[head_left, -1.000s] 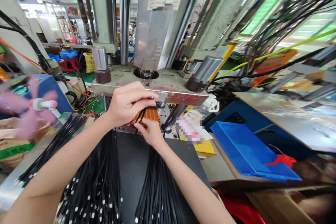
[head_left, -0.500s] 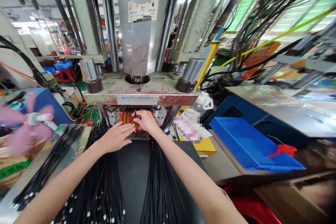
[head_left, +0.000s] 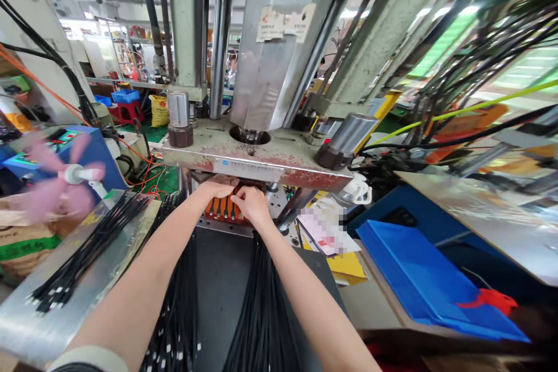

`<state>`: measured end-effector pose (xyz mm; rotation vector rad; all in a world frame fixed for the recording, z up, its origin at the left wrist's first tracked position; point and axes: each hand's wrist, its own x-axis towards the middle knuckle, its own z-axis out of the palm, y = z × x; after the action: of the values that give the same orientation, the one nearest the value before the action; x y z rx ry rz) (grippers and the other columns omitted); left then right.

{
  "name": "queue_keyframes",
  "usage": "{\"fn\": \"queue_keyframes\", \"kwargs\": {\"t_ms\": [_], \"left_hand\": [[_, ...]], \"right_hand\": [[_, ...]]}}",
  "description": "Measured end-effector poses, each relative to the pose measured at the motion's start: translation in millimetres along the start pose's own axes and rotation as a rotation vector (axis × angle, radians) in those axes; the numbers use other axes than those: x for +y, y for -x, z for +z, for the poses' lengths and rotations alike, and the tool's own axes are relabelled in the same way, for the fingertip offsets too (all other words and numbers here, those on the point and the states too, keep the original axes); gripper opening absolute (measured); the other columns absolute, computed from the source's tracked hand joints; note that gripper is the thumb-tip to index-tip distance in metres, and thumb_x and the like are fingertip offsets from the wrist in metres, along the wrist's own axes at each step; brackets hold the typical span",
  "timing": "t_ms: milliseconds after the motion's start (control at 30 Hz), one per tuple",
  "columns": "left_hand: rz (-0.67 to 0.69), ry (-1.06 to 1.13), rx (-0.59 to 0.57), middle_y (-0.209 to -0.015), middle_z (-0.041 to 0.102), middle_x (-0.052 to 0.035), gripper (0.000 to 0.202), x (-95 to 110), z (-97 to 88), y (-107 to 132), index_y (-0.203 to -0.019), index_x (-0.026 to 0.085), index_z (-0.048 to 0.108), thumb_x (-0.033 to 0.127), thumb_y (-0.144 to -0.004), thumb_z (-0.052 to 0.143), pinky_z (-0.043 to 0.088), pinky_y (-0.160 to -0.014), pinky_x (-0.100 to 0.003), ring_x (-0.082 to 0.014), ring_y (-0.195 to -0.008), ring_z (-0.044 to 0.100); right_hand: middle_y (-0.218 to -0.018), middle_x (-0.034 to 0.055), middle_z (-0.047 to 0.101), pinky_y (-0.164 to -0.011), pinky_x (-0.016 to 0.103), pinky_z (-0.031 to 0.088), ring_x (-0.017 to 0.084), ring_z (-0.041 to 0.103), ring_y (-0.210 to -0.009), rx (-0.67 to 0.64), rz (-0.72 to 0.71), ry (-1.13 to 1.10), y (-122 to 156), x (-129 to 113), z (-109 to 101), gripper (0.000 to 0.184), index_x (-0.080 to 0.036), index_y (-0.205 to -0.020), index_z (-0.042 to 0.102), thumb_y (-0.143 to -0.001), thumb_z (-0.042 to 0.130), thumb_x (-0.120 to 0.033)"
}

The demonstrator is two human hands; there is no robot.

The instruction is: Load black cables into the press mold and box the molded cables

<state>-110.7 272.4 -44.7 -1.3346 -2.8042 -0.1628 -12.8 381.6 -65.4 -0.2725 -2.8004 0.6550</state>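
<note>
An orange mould block (head_left: 227,209) sits on the press bed, with several black cable ends (head_left: 220,207) lying side by side in it. My left hand (head_left: 219,187) reaches over the back of the mould, beneath the press plate. Its fingers look stretched out, though shadow covers part of them. At the mould's right side, my right hand (head_left: 253,204) has thumb and forefinger pinched on what looks like one of the black cables; the fingertips partly hide it. A bundle of black cables (head_left: 264,308) hangs below my right hand, and more cables (head_left: 174,314) lie under my left forearm.
The press plate (head_left: 257,157) spans low above both hands, with steel posts at its sides. On the left are a spinning pink fan (head_left: 65,173) and a metal table (head_left: 26,325) with black cables. A blue tray (head_left: 431,285) stands at the right.
My left hand has moved forward from the mould's front to its back, under the plate. My right hand stays by the mould's right side. The view has turned slightly left.
</note>
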Motion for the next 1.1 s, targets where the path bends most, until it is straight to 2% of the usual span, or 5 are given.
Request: {"fn": "queue_keyframes", "kwargs": {"t_ms": [233,433,700,833,1100], "left_hand": [[-0.101,-0.026,0.106,-0.144,0.047,-0.0117,0.052,11.0,7.2,77.8,-0.144,0.016,0.033,0.038,-0.099,0.020,0.033,-0.107,-0.035,-0.0209,-0.130,0.045],[-0.561,-0.237,-0.049,-0.098,0.065,-0.0225,0.036,8.4,31.5,156.0,-0.103,0.005,0.064,0.028,-0.093,0.038,0.050,-0.074,-0.041,-0.0329,-0.095,0.064],[-0.536,-0.140,-0.131,-0.095,0.068,-0.0232,0.045,-7.4,37.5,141.8,-0.096,0.006,0.068,0.047,-0.085,0.053,0.050,-0.077,-0.047,-0.0384,-0.093,0.066],[-0.565,-0.069,-0.122,-0.094,0.069,-0.0223,0.031,-6.5,38.2,141.8,-0.093,0.009,0.067,0.032,-0.087,0.048,0.049,-0.078,-0.044,-0.0340,-0.091,0.067],[-0.311,0.382,0.098,-0.068,0.056,0.0026,0.022,-8.8,17.2,154.0,-0.076,0.018,0.050,0.035,-0.089,0.049,0.041,-0.063,-0.021,-0.0104,-0.064,0.054]], "right_hand": [[-0.091,0.0120,0.066,-0.077,0.032,0.044,0.023,0.063,-0.087,0.206,-0.037,0.058,70.9,56.0,-14.0,0.024,-0.014,-0.095,0.064,-0.092,0.049,-0.033],[-0.081,0.0136,0.070,-0.065,0.033,0.041,0.029,0.068,-0.080,-0.333,0.198,0.341,139.7,94.4,-10.3,0.030,-0.017,-0.083,0.063,-0.093,0.047,-0.040],[-0.093,0.0119,0.071,-0.065,0.031,0.039,0.029,0.068,-0.089,-0.282,0.261,0.223,134.7,86.6,-3.8,0.031,-0.017,-0.097,0.062,-0.092,0.049,-0.045],[-0.096,0.0115,0.070,-0.066,0.030,0.039,0.027,0.068,-0.087,-0.238,0.268,0.174,133.3,81.9,4.7,0.025,-0.016,-0.098,0.061,-0.089,0.054,-0.039],[-0.100,0.0121,0.068,-0.070,0.031,0.042,0.028,0.066,-0.093,-0.172,0.320,0.148,139.6,87.1,-0.4,0.034,-0.016,-0.107,0.060,-0.091,0.050,-0.044]]}}
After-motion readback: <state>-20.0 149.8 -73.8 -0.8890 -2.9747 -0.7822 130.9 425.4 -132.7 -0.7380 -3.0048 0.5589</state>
